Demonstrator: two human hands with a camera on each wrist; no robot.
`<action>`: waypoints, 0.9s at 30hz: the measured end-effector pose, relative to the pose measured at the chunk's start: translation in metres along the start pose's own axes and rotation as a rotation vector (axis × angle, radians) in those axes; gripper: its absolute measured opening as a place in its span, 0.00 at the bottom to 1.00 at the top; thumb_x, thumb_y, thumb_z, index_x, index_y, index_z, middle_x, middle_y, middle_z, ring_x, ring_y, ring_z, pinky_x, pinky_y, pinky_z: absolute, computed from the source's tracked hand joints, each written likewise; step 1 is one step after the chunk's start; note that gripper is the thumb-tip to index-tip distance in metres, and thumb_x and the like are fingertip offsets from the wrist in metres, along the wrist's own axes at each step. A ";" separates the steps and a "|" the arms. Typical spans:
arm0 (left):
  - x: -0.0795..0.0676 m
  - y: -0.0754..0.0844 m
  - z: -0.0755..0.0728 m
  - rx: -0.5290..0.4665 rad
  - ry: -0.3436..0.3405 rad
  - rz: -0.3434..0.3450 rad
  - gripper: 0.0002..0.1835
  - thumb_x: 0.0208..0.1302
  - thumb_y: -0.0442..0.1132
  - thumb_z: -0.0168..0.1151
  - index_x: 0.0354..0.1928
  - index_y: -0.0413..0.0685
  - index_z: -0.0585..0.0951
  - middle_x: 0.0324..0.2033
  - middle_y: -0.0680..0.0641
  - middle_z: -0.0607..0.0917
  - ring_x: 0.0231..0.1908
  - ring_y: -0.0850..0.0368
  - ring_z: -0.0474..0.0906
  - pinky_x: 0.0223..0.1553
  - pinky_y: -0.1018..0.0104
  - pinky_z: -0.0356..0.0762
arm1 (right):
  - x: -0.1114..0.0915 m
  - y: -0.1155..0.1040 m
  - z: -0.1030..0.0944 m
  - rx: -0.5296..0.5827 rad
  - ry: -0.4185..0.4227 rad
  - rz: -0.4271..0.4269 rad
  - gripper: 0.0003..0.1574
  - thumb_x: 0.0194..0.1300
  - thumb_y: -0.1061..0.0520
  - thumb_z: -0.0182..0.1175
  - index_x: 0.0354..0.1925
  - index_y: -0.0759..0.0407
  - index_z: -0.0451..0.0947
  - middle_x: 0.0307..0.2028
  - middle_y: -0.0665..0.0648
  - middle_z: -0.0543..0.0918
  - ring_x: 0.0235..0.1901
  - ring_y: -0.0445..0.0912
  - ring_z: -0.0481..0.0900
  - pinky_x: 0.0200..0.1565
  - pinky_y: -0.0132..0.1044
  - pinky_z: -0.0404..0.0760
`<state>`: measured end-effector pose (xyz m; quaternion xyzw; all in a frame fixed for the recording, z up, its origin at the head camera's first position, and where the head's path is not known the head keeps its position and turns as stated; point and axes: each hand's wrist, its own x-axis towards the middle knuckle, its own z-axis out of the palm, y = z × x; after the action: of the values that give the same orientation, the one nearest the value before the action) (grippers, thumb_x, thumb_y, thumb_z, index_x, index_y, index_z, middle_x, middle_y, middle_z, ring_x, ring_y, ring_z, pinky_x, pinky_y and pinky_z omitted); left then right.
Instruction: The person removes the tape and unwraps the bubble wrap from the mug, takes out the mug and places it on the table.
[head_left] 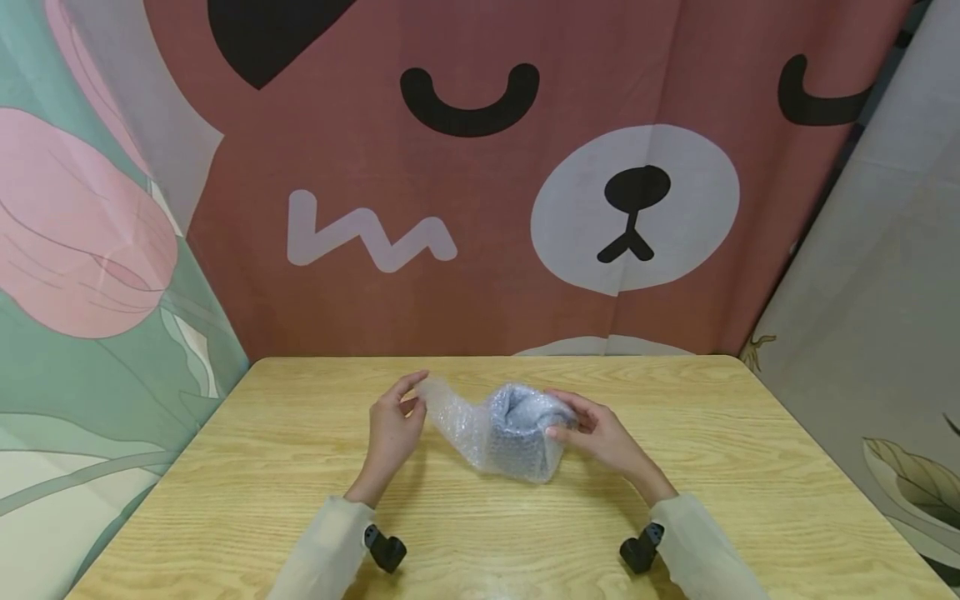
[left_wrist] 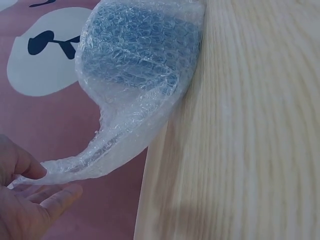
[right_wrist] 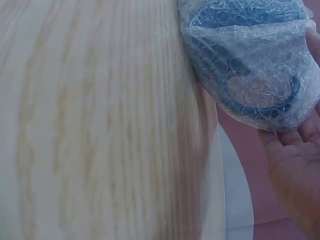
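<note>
Bubble wrap (head_left: 456,421) around bluish object (left_wrist: 140,47) sits on desk (head_left: 495,542); left hand (head_left: 393,425): grip nearly closed, pinching loose end, probably keeping it taut; right hand (head_left: 602,435): grip part-closed round object's right side, likely steadying it

head: we look forward and down across the tabletop (head_left: 510,533), farthest back. left wrist: we sit close by the left hand (left_wrist: 25,202), scene tipped sideways; right wrist: close by the right hand (right_wrist: 296,167), tipped oppositely. both face and share the bubble-wrapped bundle (left_wrist: 137,52)
</note>
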<state>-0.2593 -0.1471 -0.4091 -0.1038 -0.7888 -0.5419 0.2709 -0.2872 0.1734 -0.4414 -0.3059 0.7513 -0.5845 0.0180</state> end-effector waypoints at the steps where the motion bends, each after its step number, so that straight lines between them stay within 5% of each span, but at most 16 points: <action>1: 0.000 -0.001 0.000 0.000 0.000 -0.004 0.22 0.56 0.16 0.56 0.53 0.33 0.80 0.55 0.32 0.78 0.42 0.34 0.82 0.34 0.65 0.83 | 0.000 0.000 0.000 -0.001 0.000 -0.001 0.35 0.66 0.62 0.63 0.69 0.60 0.65 0.66 0.59 0.68 0.62 0.54 0.69 0.55 0.33 0.73; 8: -0.001 -0.008 -0.002 0.012 0.024 -0.041 0.21 0.54 0.17 0.55 0.51 0.34 0.81 0.54 0.32 0.78 0.38 0.38 0.84 0.17 0.74 0.76 | 0.000 -0.002 0.001 -0.007 0.003 0.007 0.35 0.66 0.62 0.63 0.69 0.57 0.66 0.66 0.59 0.69 0.61 0.55 0.70 0.54 0.33 0.74; 14: 0.000 -0.011 -0.004 -0.041 0.014 -0.098 0.21 0.55 0.17 0.54 0.52 0.32 0.80 0.54 0.32 0.78 0.39 0.38 0.84 0.14 0.77 0.70 | -0.001 -0.004 0.002 -0.002 0.005 0.003 0.34 0.66 0.62 0.63 0.69 0.58 0.66 0.66 0.60 0.68 0.61 0.56 0.70 0.54 0.34 0.75; 18: 0.000 -0.013 -0.005 -0.069 0.007 -0.147 0.22 0.55 0.16 0.53 0.53 0.32 0.79 0.54 0.32 0.79 0.40 0.39 0.83 0.15 0.77 0.70 | 0.000 -0.003 0.001 0.000 0.004 -0.007 0.35 0.66 0.62 0.62 0.69 0.61 0.65 0.66 0.60 0.68 0.62 0.56 0.69 0.55 0.34 0.75; 27: 0.001 -0.014 -0.009 -0.157 0.029 -0.277 0.22 0.55 0.19 0.58 0.54 0.31 0.79 0.53 0.32 0.79 0.40 0.40 0.83 0.35 0.70 0.82 | -0.001 -0.002 0.001 -0.005 0.006 0.003 0.34 0.66 0.61 0.62 0.69 0.58 0.66 0.66 0.59 0.68 0.62 0.55 0.69 0.55 0.33 0.74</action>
<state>-0.2638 -0.1612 -0.4168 -0.0068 -0.7469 -0.6354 0.1959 -0.2857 0.1728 -0.4403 -0.3031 0.7532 -0.5836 0.0159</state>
